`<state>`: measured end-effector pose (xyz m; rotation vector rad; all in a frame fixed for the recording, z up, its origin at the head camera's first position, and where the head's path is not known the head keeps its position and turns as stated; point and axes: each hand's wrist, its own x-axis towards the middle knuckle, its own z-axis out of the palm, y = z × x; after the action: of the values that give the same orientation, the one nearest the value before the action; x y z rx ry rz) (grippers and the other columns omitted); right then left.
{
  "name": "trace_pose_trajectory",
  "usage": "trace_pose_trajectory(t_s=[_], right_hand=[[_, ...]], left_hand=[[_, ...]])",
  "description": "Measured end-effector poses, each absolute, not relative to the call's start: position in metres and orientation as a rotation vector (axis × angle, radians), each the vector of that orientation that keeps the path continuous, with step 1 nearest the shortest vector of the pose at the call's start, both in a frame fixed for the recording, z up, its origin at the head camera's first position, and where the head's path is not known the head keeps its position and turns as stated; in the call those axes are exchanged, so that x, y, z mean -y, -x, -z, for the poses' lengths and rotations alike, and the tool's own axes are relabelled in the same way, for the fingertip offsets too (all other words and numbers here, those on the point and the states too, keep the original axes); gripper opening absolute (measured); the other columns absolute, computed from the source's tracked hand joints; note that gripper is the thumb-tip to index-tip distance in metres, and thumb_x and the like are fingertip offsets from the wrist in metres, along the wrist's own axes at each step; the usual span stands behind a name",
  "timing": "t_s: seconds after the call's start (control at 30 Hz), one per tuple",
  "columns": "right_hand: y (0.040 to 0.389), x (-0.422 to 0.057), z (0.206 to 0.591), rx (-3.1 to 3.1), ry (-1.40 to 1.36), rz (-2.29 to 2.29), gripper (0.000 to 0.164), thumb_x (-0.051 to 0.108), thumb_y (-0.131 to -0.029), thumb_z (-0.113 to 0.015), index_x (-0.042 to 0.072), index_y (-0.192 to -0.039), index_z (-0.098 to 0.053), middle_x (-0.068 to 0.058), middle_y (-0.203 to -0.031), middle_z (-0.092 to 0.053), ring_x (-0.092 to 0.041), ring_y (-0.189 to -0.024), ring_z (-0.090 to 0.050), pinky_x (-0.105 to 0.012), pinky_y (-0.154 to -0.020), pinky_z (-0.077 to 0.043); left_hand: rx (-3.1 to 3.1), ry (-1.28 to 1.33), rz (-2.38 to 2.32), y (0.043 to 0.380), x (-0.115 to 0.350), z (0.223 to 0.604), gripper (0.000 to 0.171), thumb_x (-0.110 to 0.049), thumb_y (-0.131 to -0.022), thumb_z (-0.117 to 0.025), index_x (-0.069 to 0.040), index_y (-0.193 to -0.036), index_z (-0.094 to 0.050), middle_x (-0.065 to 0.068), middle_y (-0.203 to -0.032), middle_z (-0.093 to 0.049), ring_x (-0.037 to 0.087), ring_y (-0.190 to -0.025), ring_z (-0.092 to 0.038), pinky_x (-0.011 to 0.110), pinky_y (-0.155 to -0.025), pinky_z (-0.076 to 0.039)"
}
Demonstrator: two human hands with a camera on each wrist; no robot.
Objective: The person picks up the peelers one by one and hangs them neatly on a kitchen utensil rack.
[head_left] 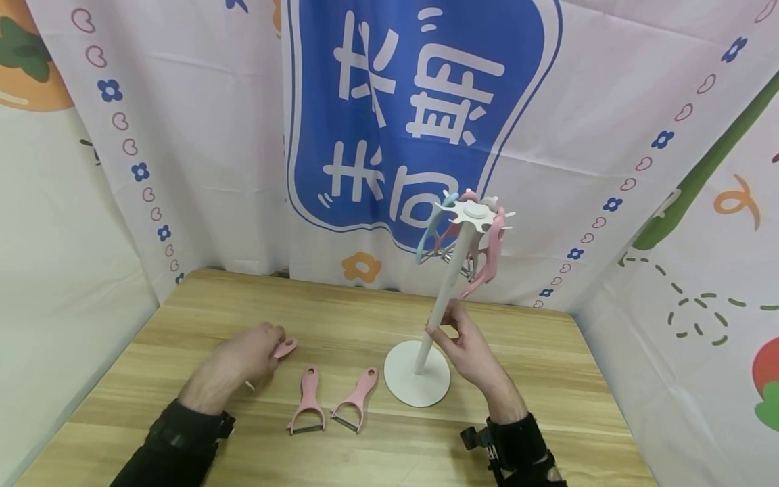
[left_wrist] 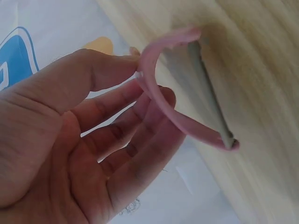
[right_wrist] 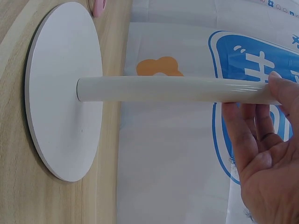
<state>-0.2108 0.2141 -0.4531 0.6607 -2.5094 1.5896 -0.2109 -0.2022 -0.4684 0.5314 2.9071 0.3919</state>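
Observation:
My left hand (head_left: 243, 355) holds a pink peeler (left_wrist: 201, 132) at the left of the table. In the left wrist view, thumb and fingers pinch it near the curved head, with its blade facing the wood; only the handle end shows in the head view. Beside that hand lie a pink peeler (head_left: 310, 389) and a second pink peeler (head_left: 362, 389), heads toward me. My right hand (head_left: 471, 352) grips the pole (right_wrist: 163, 88) of a white stand, thumb on one side and fingers on the other. A light blue peeler (head_left: 429, 233) and a pink peeler (head_left: 493, 250) hang from its top.
The stand's round white base (head_left: 398, 382) sits flat on the wooden table (head_left: 341, 325). Several prongs (head_left: 475, 211) stick out around its top, with more peelers partly hidden behind the pole. A printed curtain (head_left: 231, 169) rises behind the table's far edge.

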Motion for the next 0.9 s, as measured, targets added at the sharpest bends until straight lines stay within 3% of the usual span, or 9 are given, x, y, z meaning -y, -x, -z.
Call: trace_pose_trajectory(t_s=[0.37,0.7,0.9], right_hand=[[0.211,-0.215,0.452,2.521,-0.666,-1.583,0.035,0.026,-0.104,-0.064,0.02,-0.134,-0.049,-0.007,-0.119,-0.058,-0.027,-0.111,-0.061,-0.036,-0.082,-0.062],[0.21,-0.215,0.452,2.531,-0.662,-1.578,0.036,0.027,-0.104,-0.064,0.019,-0.135,-0.048,-0.007,-0.12,-0.057,-0.027,-0.112,-0.06,-0.037,-0.082,-0.062],[0.21,-0.215,0.452,2.532,-0.658,-1.582,0.036,0.026,-0.104,-0.064,0.018,-0.135,-0.048,-0.008,-0.12,-0.057,-0.027,-0.112,-0.061,-0.036,-0.082,-0.062]], left_hand=[[-3.082,-0.545,-0.495,0.214,0.2,0.46,0.034,-0.016,-0.091,-0.077,-0.001,-0.12,-0.066,0.009,-0.099,-0.064,0.022,-0.084,-0.063,0.044,-0.074,-0.06],[-3.211,-0.64,-0.625,0.219,0.197,0.458,0.042,-0.024,-0.095,-0.076,-0.001,-0.128,-0.066,0.017,-0.115,-0.069,0.032,-0.101,-0.067,0.053,-0.087,-0.058],[-3.255,-0.654,-0.665,0.224,0.195,0.455,0.038,-0.021,-0.094,-0.075,-0.004,-0.126,-0.066,0.009,-0.101,-0.067,0.027,-0.092,-0.066,0.05,-0.08,-0.061]])
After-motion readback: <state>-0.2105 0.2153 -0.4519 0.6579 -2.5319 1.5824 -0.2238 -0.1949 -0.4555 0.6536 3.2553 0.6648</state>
